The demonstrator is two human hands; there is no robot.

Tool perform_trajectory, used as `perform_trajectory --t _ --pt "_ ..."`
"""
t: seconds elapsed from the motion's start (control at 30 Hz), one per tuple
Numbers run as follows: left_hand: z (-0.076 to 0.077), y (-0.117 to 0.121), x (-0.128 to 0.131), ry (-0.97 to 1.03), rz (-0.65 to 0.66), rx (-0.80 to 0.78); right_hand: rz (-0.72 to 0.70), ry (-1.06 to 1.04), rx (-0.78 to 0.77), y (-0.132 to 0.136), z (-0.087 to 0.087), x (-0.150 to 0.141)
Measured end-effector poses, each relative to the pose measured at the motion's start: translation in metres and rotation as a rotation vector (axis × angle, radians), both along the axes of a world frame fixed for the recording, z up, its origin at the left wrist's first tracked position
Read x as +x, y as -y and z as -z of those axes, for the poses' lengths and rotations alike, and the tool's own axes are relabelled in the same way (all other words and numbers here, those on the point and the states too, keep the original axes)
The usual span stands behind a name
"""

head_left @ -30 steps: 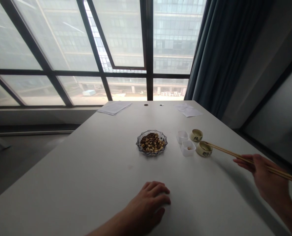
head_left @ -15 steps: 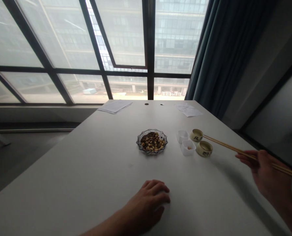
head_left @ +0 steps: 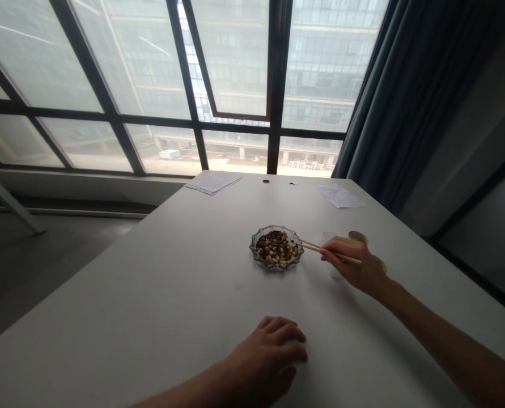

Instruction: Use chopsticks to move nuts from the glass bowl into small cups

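Papers (head_left: 215,183), any print too faint to read, lay left of and beyond the glass bowl (head_left: 278,268) of nuts (head_left: 276,249). Nearer than the bowl, the left hand (head_left: 273,354) was empty, fingers loosely bent; right of the bowl, the right hand (head_left: 359,272) clasped chopsticks (head_left: 349,259), hiding any writing on the cups (head_left: 358,236).

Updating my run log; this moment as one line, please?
left hand: empty | right hand: holding chopsticks | tips: at right side of glass bowl | inside: nut-like pieces

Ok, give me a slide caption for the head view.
Right hand holds chopsticks at a clear bowl of nuts on a white table, left hand nearby.
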State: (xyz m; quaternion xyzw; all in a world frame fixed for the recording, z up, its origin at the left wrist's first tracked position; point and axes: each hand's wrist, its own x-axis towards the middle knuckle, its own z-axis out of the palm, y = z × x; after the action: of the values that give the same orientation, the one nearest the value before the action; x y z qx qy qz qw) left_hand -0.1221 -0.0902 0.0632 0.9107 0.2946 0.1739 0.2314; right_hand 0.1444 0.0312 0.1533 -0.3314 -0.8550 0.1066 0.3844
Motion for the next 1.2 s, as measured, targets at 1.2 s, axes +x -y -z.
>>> perform_trajectory --t 1.2 --pt "0.005 0.001 -0.002 0.014 0.008 0.059 0.030 0.171 -0.025 -0.020 0.015 -0.017"
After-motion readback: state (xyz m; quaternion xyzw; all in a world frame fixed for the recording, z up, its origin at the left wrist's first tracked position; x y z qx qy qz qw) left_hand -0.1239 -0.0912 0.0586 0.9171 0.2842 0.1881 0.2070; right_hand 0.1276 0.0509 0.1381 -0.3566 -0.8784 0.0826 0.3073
